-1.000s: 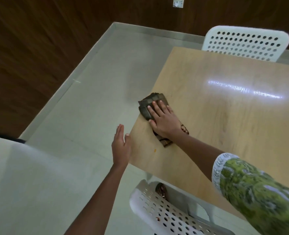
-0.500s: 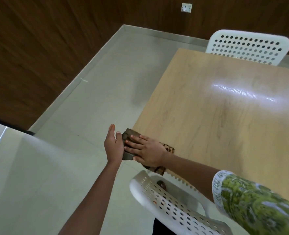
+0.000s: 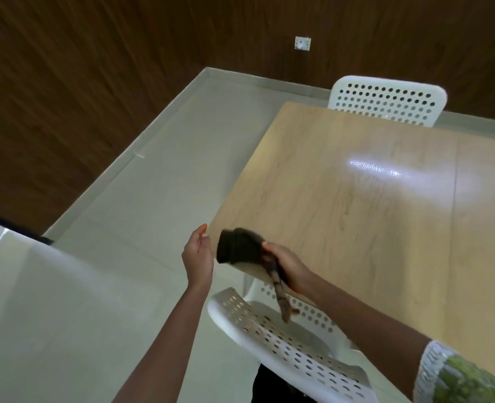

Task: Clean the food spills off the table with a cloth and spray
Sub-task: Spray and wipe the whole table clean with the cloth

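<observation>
your right fingers [image 3: 269, 251] now grip the bunched cloth [image 3: 239, 247], seemingly lifted off the table [image 3: 357, 213] corner, while your left hand [image 3: 198, 257] stays open beside it.

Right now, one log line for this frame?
step: wipe, cloth lifted | right hand: grips dark cloth at table corner | left hand: open, beside edge | spray: not in view

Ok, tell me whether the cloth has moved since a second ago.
Yes. The cloth has slid toward the table's near-left corner and come up off it, gripped by the right hand.
</observation>
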